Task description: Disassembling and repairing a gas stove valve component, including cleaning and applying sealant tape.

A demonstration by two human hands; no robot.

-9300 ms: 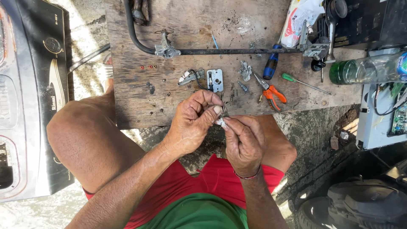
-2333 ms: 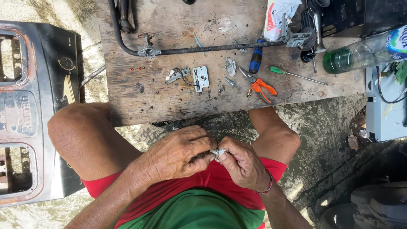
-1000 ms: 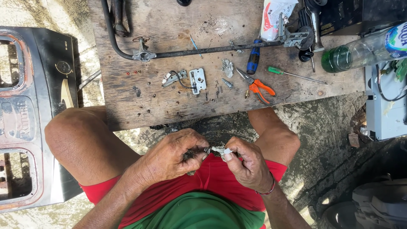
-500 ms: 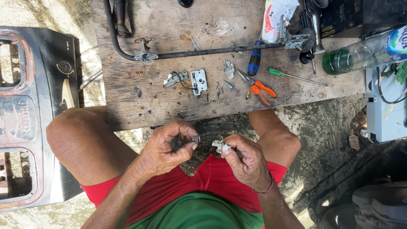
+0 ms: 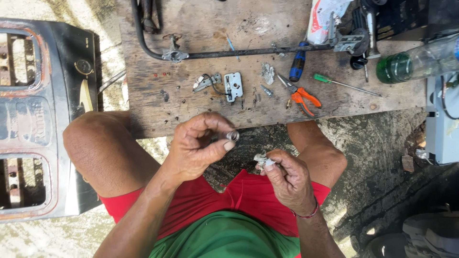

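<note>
Two hands work just off the near edge of a worn wooden board [image 5: 201, 102], over the person's lap. The left hand [image 5: 198, 150] is curled nearly closed, thumb and fingertips pinching one small metal ring [image 5: 232, 136] right at that near edge. The right hand [image 5: 287, 179] is closed too, gripping one small pale metal part [image 5: 262, 160] between thumb and forefinger; a red bracelet circles its wrist. The two pieces are near each other but apart — a clear gap lies between them.

On the board: one long dark rod [image 5: 248, 51] running across its far half, one small square metal plate [image 5: 233, 86] near the middle, one lever-like metal piece [image 5: 205, 82] just beside it, one pair of orange-handled pliers [image 5: 301, 95], one blue-handled screwdriver [image 5: 298, 62], one green-handled screwdriver [image 5: 342, 83] toward the right edge, and several tiny screws and springs scattered around the plate — too small to count.

One green-tinted bottle [image 5: 416, 62] lies at the board's right end. The board's near-left corner is mostly bare wood. A dark metal panel [image 5: 43, 119] lies past the left edge.
</note>
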